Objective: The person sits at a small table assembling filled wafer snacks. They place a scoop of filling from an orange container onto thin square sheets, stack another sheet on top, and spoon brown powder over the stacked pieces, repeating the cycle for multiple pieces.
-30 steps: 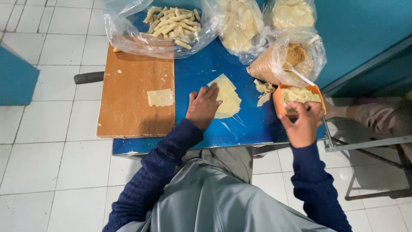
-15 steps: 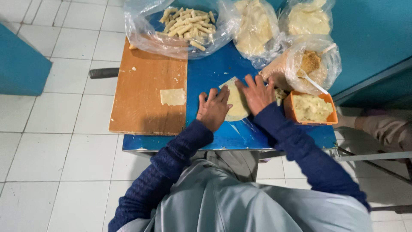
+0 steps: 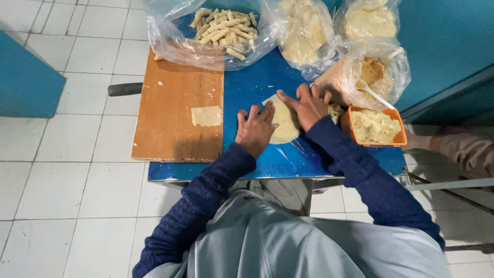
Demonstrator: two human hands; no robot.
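Observation:
A pale stack of thin pastry sheets (image 3: 284,123) lies on the blue tabletop (image 3: 247,87). My left hand (image 3: 256,128) rests flat on the stack's left edge, fingers spread. My right hand (image 3: 309,104) lies on its upper right part, fingers spread over the top sheet. A single square pastry piece (image 3: 207,116) sits on the wooden board (image 3: 175,123) to the left. An orange tub of pale filling (image 3: 376,126) stands just right of my right hand.
At the back, a clear bag holds several rolled pastries (image 3: 221,27); two bags of pale sheets (image 3: 306,31) and a bag of brown crumbs (image 3: 374,72) with a spoon sit beside it. A black handle (image 3: 123,89) sticks out left. Another person's arm (image 3: 460,146) is at right.
My right hand left the orange tub and came over to the pastry stack. It now rests on the sheets beside my left hand, which stayed on the stack.

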